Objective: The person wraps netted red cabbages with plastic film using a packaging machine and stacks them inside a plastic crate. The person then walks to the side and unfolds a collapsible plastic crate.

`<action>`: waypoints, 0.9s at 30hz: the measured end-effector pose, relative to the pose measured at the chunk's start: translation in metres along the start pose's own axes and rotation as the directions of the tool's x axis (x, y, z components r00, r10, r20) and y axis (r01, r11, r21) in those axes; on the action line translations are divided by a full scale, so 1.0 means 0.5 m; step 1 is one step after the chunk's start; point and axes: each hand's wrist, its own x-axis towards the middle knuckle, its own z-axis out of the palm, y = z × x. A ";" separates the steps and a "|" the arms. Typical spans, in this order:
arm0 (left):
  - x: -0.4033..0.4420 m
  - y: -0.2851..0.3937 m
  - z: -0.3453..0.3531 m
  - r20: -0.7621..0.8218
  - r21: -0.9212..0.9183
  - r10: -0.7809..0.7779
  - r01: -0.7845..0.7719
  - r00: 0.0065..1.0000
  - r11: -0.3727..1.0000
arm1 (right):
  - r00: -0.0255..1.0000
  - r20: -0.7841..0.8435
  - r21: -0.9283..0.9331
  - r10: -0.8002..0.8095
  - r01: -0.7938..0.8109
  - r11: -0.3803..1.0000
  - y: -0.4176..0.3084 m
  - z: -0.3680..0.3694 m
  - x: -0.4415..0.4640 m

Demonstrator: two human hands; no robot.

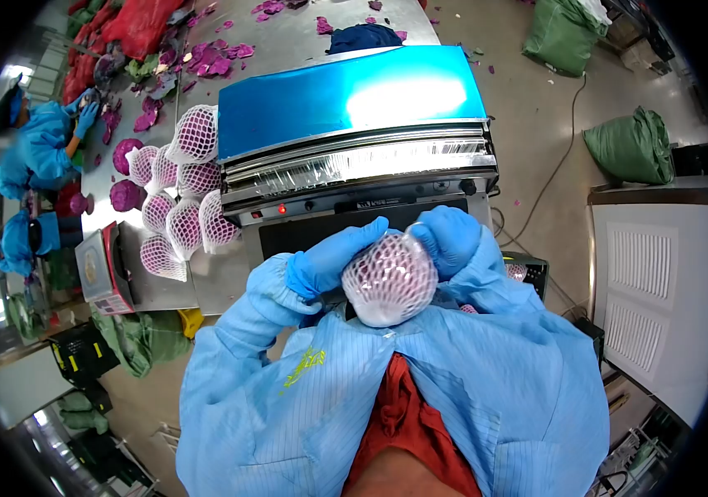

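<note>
Metal surface (pixel 296 37) stretches away from the person, and purple leaves (pixel 209 60) are scattered over its far part. On it stands a wide wrapping machine (pixel 287 112) with a blue top, its longer side running left to right before the person. At its left lies a group of netted balls (pixel 184 225), touching one another.

Next in size is the netted cabbage (pixel 391 282), as I judge it, held in front of the chest, near the front edge of the machine. It should be rather heavy for its size and firm inside, while the white foam net is soft and will give a little. Its shine suggests a clear film, so it may slip in smooth gloves. The leaves could bruise, thus a broad hold around both sides seems better than pulling on the net. It is almost round; the slightly longer axis runs from between the hands toward the chest, and the denser white end of the net points to the person.

The left hand (pixel 341 253) lies closed along its upper left side. The right hand (pixel 449 240) is curled at the upper right, its fingers folded, seemingly pinching the wrap; the fingertips are hidden.

Smallest is a red light (pixel 282 209), lit on the machine's front.
</note>
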 end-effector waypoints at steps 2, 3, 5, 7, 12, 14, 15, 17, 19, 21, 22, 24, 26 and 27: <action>0.000 -0.016 -0.005 0.094 0.173 0.141 -0.156 0.986 0.973 | 0.997 0.033 -0.009 -0.064 0.064 0.998 0.001 0.000 0.012; 0.000 -0.018 -0.005 0.153 0.252 0.202 -0.235 0.967 0.939 | 0.994 0.071 0.041 -0.084 0.082 0.996 0.006 -0.006 0.020; -0.003 -0.020 -0.005 0.136 0.301 0.097 -0.134 0.986 0.944 | 0.982 0.145 0.142 -0.119 0.099 0.985 0.017 -0.020 0.031; 0.004 -0.033 -0.010 0.175 0.385 0.083 -0.145 0.981 0.912 | 0.955 0.169 0.173 -0.243 0.214 0.961 0.019 -0.044 0.047; 0.024 -0.044 0.003 0.254 0.432 0.008 -0.120 0.967 0.894 | 0.843 0.361 0.197 -0.398 0.349 0.916 0.013 -0.037 0.074; 0.033 -0.048 0.016 0.275 0.454 0.008 -0.137 0.961 0.880 | 0.821 0.393 0.266 -0.415 0.331 0.905 0.005 -0.023 0.074; 0.032 -0.051 0.019 0.247 0.439 -0.007 -0.105 0.969 0.892 | 0.842 0.394 0.344 -0.369 0.237 0.909 0.011 -0.015 0.063; 0.025 -0.061 0.027 0.194 0.407 -0.048 -0.036 0.980 0.913 | 0.874 0.406 0.488 -0.266 0.039 0.872 0.025 0.009 0.036; 0.022 -0.079 0.030 0.179 0.325 -0.041 -0.019 0.983 0.946 | 0.855 0.504 0.534 -0.121 -0.198 0.822 0.022 0.009 0.023; 0.033 -0.099 0.034 0.116 0.158 -0.057 0.039 0.992 0.987 | 0.874 0.480 0.543 -0.067 -0.237 0.806 0.017 0.006 0.015; 0.024 -0.102 0.048 0.122 0.384 0.075 -0.117 0.990 0.916 | 0.869 0.495 0.565 0.016 -0.336 0.754 0.007 -0.001 0.012; 0.018 -0.100 0.064 0.143 0.470 0.079 -0.138 0.987 0.872 | 0.851 0.519 0.591 0.077 -0.423 0.687 -0.002 0.003 0.002; 0.015 -0.108 0.068 0.146 0.525 0.092 -0.156 0.985 0.837 | 0.842 0.528 0.614 0.112 -0.469 0.635 -0.010 0.005 -0.005; 0.012 -0.116 0.069 0.144 0.499 0.081 -0.144 0.986 0.854 | 0.791 0.598 0.606 0.129 -0.552 0.572 -0.011 0.005 -0.007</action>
